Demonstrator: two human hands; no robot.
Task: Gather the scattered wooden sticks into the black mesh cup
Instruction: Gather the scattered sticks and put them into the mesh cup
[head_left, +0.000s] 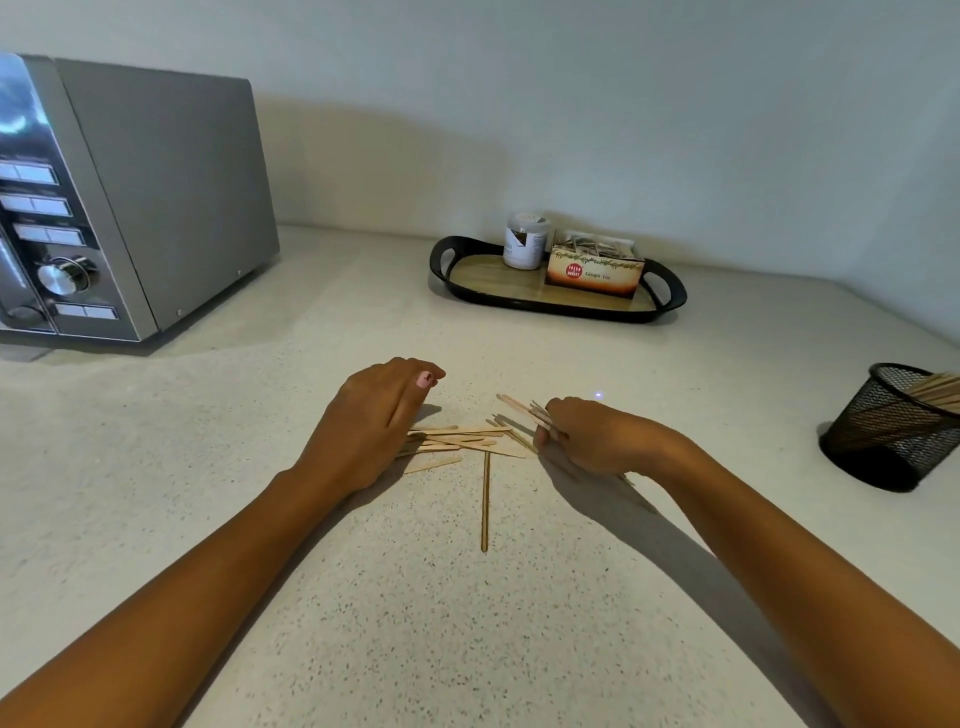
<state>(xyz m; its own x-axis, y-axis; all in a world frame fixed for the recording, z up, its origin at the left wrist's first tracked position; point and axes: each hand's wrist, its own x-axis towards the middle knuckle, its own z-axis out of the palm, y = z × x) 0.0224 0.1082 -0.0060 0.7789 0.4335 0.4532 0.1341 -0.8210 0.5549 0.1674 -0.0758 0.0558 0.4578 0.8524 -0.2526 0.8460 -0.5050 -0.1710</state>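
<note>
The right hand gripped a bundle of wooden sticks, fingers curled round it. The left hand covered the left end of the stick pile; its fingers were hidden, so its grip could not be told. A lone stick lay nearer. Bare countertop separated the hands from the black mesh cup at far right. The microwave and tray stood along the back wall.

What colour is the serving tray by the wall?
The tray has a black rim and tan wood-grain base; head view.
</note>
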